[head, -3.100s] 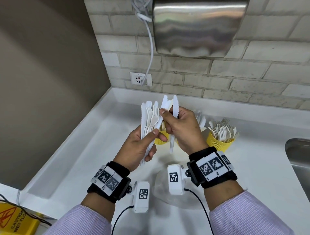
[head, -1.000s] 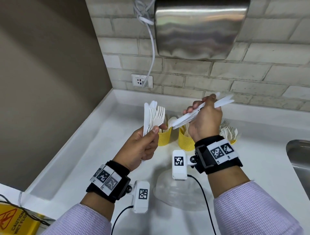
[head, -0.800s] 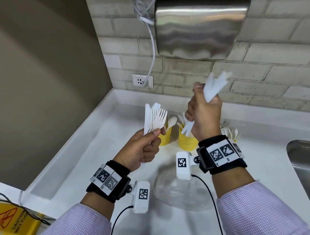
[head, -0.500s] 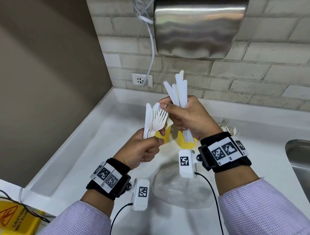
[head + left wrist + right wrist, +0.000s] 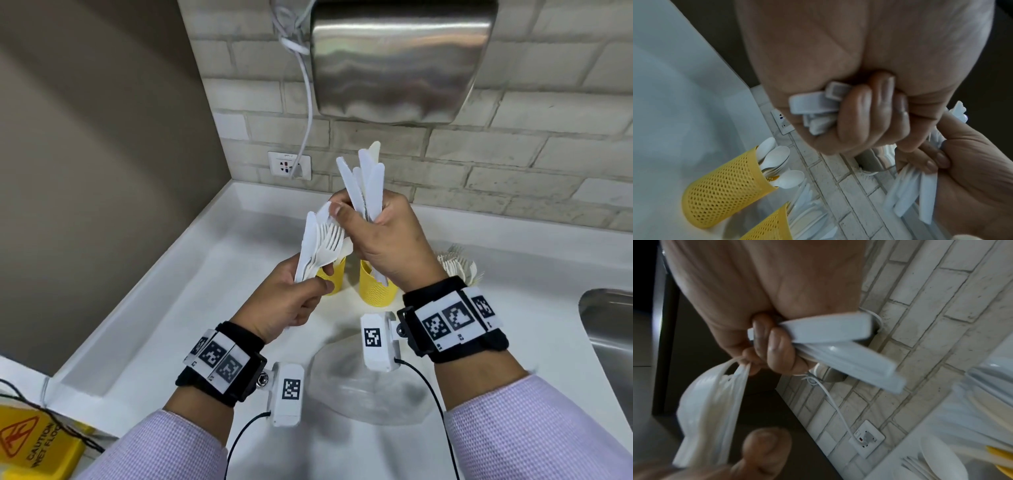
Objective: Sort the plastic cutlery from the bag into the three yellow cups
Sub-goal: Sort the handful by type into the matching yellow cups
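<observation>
My left hand [image 5: 313, 279] grips a mixed bundle of white forks and knives [image 5: 322, 245] by the handles; the handle ends [image 5: 818, 110] stick out below its curled fingers. My right hand [image 5: 349, 214] holds several white knives [image 5: 366, 181] upright in its curled fingers, while its thumb and forefinger pinch the top of a piece in the left bundle [image 5: 715, 394]. Behind the hands stand three yellow mesh cups: the left cup [image 5: 725, 186] holds spoons, the middle cup [image 5: 376, 289] knives, and the right cup's forks [image 5: 459, 265] show past my right wrist.
An empty clear plastic bag [image 5: 370, 383] lies on the white counter [image 5: 164, 318] below my wrists. A steel sink [image 5: 609, 325] is at the right edge. A hand dryer [image 5: 400, 58], its cable and an outlet [image 5: 289, 166] are on the brick wall. A yellow caution sign [image 5: 30, 442] sits lower left.
My right hand swung its knives upright and moved from over the middle cup leftwards to the left hand's bundle, where it now pinches a piece. The left hand stayed nearly still.
</observation>
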{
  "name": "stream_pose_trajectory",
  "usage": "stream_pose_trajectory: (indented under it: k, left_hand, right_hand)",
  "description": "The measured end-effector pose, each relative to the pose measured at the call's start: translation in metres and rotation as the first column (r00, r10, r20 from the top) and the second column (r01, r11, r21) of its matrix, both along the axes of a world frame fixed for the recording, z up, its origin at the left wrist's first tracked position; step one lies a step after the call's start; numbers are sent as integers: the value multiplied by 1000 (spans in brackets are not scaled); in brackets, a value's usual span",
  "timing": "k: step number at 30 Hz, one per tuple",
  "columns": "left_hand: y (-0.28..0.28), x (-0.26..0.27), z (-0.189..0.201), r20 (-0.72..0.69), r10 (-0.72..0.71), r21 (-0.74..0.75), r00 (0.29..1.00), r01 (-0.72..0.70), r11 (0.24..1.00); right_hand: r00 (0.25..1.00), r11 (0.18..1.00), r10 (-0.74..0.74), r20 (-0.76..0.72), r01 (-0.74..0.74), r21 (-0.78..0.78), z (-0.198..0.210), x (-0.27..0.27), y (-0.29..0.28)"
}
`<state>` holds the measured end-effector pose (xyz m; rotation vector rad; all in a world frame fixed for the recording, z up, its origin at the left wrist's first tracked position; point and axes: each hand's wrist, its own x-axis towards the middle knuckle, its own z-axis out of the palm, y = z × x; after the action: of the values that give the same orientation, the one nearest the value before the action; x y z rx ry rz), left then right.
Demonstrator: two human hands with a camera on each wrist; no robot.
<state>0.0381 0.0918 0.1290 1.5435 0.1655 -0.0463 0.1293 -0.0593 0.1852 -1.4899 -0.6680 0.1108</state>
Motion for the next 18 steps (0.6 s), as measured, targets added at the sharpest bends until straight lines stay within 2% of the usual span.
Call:
stream_pose_trajectory:
  k: [4,6,10,14,18]
  left_hand:
    - [-6,-4,1,13,25,32,1000,-25,999]
    - [-10,-7,2,12,1,26,1000,-1,1000]
    - [-18,-10,5,-5,-29,50,1000,29,998]
    - [-27,-10,10,-13,-25,30,1000,25,999]
    - [-39,-12,17,-10,-98,34,995,99,995]
  right_hand:
    - [989,987,-89,-119,103,120,-7,1,0]
    - [975,988,-35,-218,67,140,-7,0,-3]
    - [969,996,80,-234,-69,51,-11,-1,-10]
    - [963,994,43,-267,-14,110,-13,1,-15]
    - [934,988,69,-351,-17,151,-18,-4,-20]
